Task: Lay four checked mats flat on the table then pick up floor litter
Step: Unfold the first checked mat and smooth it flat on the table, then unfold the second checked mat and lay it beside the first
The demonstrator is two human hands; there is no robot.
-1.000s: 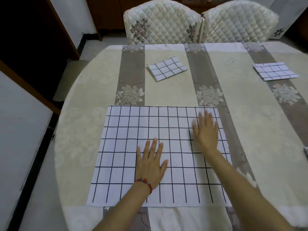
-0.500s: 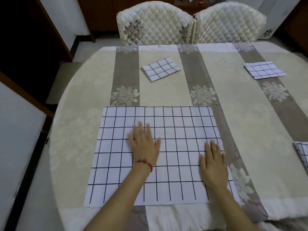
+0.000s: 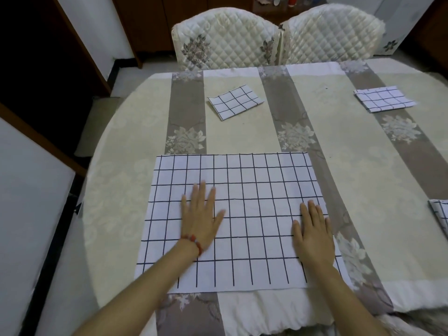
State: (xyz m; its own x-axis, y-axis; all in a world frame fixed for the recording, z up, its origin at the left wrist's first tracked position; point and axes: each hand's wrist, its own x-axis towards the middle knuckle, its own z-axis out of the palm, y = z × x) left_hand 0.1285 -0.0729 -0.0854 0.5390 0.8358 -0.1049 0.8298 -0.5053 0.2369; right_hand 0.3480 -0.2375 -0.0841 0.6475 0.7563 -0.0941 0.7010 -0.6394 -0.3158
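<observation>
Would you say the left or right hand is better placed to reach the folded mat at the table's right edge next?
Right, probably. The right hand lies flat on the spread mat nearest the folded mat; the left hand lies farther away.

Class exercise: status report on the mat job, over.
Left hand and right hand open, flat on unfolded checked mat. Three folded mats unlaid. Nothing obstructing.
</observation>
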